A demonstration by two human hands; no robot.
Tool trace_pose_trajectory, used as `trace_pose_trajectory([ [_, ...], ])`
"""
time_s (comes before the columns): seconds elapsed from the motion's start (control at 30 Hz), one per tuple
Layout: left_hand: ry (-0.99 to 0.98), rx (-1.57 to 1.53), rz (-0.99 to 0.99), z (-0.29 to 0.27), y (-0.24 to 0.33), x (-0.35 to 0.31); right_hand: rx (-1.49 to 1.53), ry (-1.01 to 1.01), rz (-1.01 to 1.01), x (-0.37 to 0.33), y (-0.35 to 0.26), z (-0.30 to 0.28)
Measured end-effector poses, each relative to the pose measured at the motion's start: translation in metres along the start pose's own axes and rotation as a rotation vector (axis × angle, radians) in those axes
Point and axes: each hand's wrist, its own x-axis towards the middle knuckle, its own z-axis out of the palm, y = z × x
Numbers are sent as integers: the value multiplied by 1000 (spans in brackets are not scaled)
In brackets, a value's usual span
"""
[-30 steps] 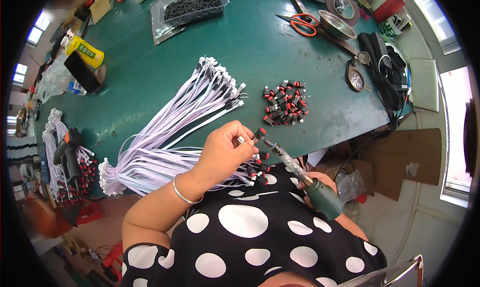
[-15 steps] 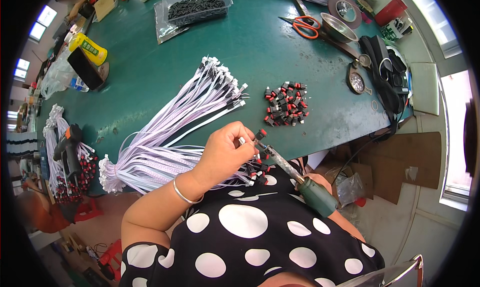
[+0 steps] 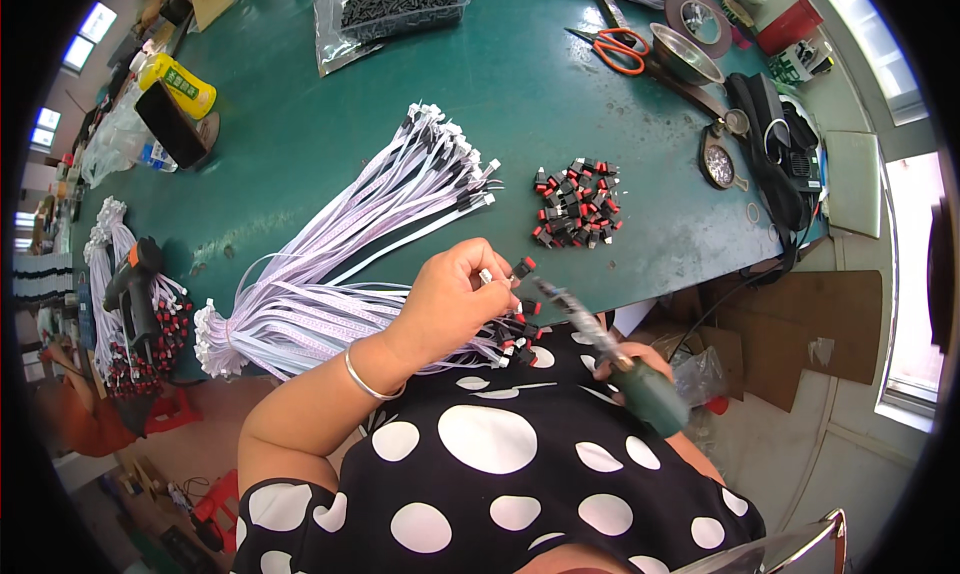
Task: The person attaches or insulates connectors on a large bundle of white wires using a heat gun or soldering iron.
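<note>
Change: since the earlier frame your hands barely shifted; your left hand stayed at the near edge of the bench and the iron's tip stayed by it.
Left hand: your left hand (image 3: 455, 299) was closed, its fingertips pinching a small red-and-black switch (image 3: 522, 267) with a white wire end, just above the near edge of the bench (image 3: 300, 144).
Right hand: your right hand (image 3: 628, 359) was wrapped around the green handle of a soldering iron (image 3: 610, 354), off the near edge, over your lap; the tip pointed up toward the pinched switch.
Wires: a bundle of white wires (image 3: 350, 244) lay fanned from the near left edge toward the bench's middle.
Loose parts: a pile of red-and-black switches (image 3: 577, 203) sat right of the wire ends, apart from your hands.
Far edge: orange-handled scissors (image 3: 618, 46) lay near the far right corner.
</note>
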Motion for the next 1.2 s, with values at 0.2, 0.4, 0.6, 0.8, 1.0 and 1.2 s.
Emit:
trace_pose_trajectory([
  [0.2, -42, 51, 13, 4, 8, -5, 77, 252, 398, 26, -4, 9],
  [0.4, -137, 149, 97, 2, 9, -12, 185, 174, 397, 106, -38, 60],
  [0.6, -128, 394, 81, 2, 28, -16, 206, 174, 310, 100, -27, 60],
  [0.8, -160, 569, -29, -8, 37, -14, 179, 222, 474, 93, -35, 58],
  [1.0, -172, 635, 50, 0, 39, -7, 218, 272, 391, 92, -26, 58],
  [1.2, -210, 701, 58, 7, 40, -4, 200, 238, 323, 92, -22, 58],
])
